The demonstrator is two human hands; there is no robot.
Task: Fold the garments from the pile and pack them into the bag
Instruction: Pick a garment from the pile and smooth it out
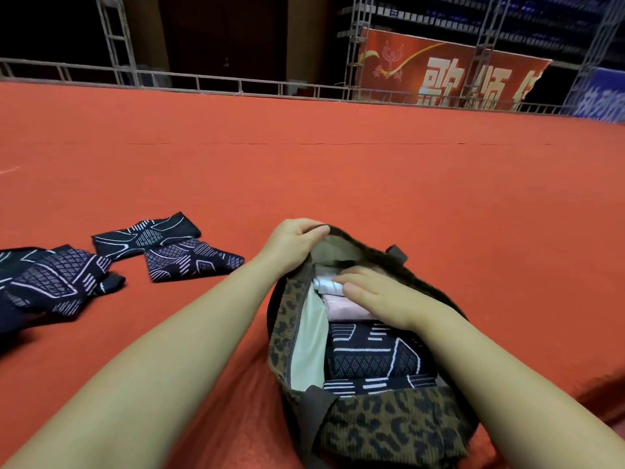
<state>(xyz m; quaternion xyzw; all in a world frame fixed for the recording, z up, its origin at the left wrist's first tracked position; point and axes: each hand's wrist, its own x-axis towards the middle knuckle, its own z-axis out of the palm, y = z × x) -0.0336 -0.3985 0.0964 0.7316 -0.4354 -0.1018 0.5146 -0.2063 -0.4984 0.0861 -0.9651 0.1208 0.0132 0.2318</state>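
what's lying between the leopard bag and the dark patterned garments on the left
Only bare red mat and the left forearm crossing it, in the head view, between the bag and the nearest garment.

Leopard-print bag [389,424], navy geometric garments [189,252], red carpet [304,164].

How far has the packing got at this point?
Done: folded dark patterned pieces and a pink one lie in the bag. In hand: left hand grips the rim, right hand presses a white garment in. Left: dark garments on the red floor.
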